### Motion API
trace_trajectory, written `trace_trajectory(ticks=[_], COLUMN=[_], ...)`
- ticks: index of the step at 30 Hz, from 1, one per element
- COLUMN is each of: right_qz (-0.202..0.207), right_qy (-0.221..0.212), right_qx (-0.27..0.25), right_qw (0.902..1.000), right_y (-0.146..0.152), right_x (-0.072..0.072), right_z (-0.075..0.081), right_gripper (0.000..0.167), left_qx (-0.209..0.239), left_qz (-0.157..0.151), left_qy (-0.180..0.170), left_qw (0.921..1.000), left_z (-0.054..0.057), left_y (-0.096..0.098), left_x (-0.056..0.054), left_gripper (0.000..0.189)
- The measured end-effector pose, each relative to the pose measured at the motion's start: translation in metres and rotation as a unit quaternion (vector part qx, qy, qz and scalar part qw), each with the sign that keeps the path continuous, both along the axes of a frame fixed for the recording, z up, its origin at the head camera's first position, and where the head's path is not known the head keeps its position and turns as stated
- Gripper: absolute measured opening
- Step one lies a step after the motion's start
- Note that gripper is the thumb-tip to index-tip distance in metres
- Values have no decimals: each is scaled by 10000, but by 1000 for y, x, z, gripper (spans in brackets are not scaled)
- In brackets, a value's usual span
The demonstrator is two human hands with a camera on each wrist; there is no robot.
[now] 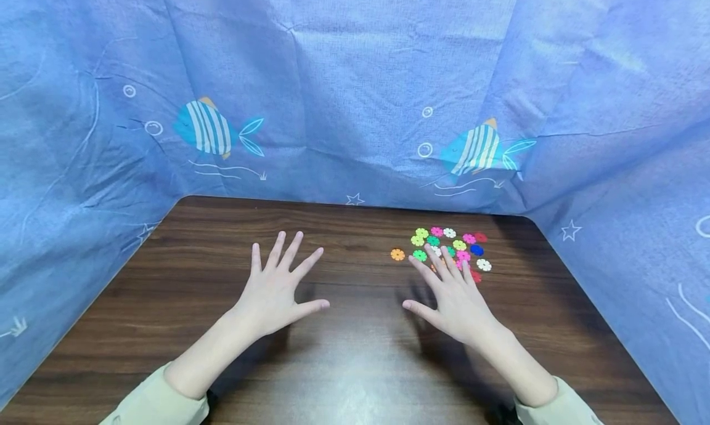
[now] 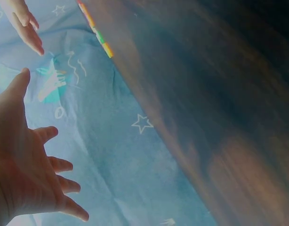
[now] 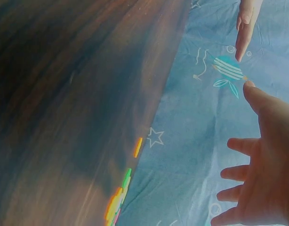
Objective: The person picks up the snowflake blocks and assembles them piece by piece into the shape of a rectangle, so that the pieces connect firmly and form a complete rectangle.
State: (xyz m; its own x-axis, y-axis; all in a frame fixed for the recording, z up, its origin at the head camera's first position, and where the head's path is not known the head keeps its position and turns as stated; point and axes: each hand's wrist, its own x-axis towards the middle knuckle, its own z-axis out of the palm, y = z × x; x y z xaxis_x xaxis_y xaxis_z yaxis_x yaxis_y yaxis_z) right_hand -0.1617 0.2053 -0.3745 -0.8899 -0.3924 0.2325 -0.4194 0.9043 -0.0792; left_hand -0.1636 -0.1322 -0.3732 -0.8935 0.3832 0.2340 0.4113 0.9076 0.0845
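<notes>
Both hands hover above a dark wooden table with fingers spread. My left hand [image 1: 273, 292] is over the left-centre part, holding nothing; its palm and straight fingers also show in the left wrist view. My right hand [image 1: 459, 299] is in front of a cluster of small flower-shaped plastic discs, its fingertips overlapping some of them in the head view. The discs are several colours, among them an orange disc [image 1: 397, 254] at the cluster's left, a blue disc [image 1: 477, 250] and a white disc [image 1: 484, 265] at its right. A few discs are partly hidden behind the right fingers.
The brown wood-grain table [image 1: 355, 363] has rounded far corners. A blue cloth [image 1: 355, 92] printed with striped fish, stars and bubbles hangs behind it and along both sides. Light-coloured sleeves [image 1: 161, 400] cover the forearms, with something dark at each wrist.
</notes>
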Motion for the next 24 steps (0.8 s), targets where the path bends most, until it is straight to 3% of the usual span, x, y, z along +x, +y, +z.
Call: trace_trajectory(ticks=[8, 15, 18, 24], right_qz=[7, -30, -53, 266], right_qy=[150, 250, 298, 821], right_qx=[-71, -34, -21, -60], right_qw=[9999, 9997, 9995, 9962], right_y=[7, 21, 30, 52], right_x=[-4, -16, -25, -49], right_z=[2, 5, 3, -4], right_gripper=[79, 79, 80, 79], left_qx=[19, 74, 71, 76], left_qz=[-95, -304, -392, -674], left_qy=[165, 332, 405, 685], left_qw=[9998, 9990, 9984, 9953], left_z=[5, 8, 9, 5], left_y=[8, 27, 39, 66], left_x=[-6, -17, -25, -51], left_gripper=[88, 88, 88, 89])
